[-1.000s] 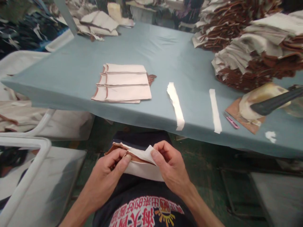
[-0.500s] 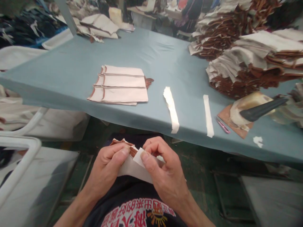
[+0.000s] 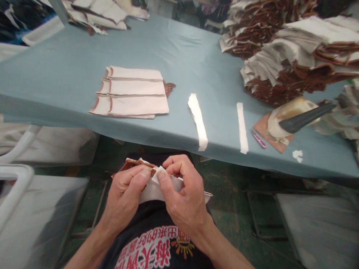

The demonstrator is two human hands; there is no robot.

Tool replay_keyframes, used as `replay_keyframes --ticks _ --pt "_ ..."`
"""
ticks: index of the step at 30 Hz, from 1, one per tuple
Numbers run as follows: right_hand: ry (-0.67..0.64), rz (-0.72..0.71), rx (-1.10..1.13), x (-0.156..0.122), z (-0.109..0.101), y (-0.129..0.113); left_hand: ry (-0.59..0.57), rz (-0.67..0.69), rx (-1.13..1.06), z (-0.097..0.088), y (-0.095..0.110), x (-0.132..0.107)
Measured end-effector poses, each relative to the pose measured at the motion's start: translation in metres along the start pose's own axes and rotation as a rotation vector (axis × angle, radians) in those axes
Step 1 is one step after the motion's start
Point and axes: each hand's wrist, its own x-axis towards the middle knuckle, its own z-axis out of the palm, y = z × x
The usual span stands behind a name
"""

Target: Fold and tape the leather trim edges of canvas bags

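Observation:
Between my hands, above my lap, is a white fabric piece [image 3: 153, 192] with a brown underside showing along its upper edge. My left hand [image 3: 127, 192] pinches that edge between thumb and fingers. Close beside it, my right hand [image 3: 185, 190] is closed with the thumb pressing a small white strip [image 3: 159, 172] against the piece. Whether the strip is separate from the fabric I cannot tell. Part of the piece is hidden behind the right hand, and its corner sticks out to the right.
On the blue-covered table [image 3: 134, 45] lie folded white pieces [image 3: 137, 87], two white strips [image 3: 198, 121], pink-handled snips [image 3: 258, 139] and a cream tool with a black handle [image 3: 305, 119] on a brown board. Tall stacks of brown-and-white pieces [image 3: 286, 71] stand right. White-railed carts [image 3: 42, 209] flank me.
My hands have come closer together, the right one moving left along the edge. The brown side shows more at the left. The view has shifted, so the table sits higher.

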Motion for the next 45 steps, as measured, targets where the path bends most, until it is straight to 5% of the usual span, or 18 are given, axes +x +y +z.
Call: replay_keyframes --ticks 10,17,45 --pt "0.044 -0.169 -0.115 0.000 0.004 0.005 -0.004 0.003 -0.020 -0.002 -0.012 -0.001" --pt "-0.036 0.013 0.086 0.000 0.004 0.008 -0.005 -0.054 -0.063 -0.002 -0.012 -0.001" --pt "-0.067 -0.074 -0.016 -0.004 0.011 0.011 0.003 0.046 -0.062 -0.009 -0.022 -0.003"
